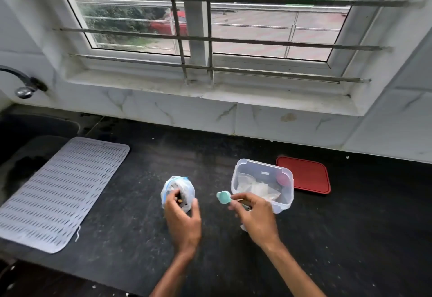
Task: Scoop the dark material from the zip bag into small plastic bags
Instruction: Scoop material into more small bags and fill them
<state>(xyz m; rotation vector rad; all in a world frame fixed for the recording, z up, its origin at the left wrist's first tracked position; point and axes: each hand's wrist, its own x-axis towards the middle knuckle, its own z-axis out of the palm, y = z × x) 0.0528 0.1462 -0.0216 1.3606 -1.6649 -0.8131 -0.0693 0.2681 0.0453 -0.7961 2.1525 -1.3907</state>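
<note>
Zip bag [178, 191] stands open on the black counter [140, 203], the left hand [183, 222] gripping its mouth; the right hand [256, 215] pinches a teal scoop [224, 197] beside the clear container [263, 184].

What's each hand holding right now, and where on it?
The left hand grips the zip bag at its open top edge. The right hand holds the teal scoop by its handle, bowl pointing toward the bag.
</note>
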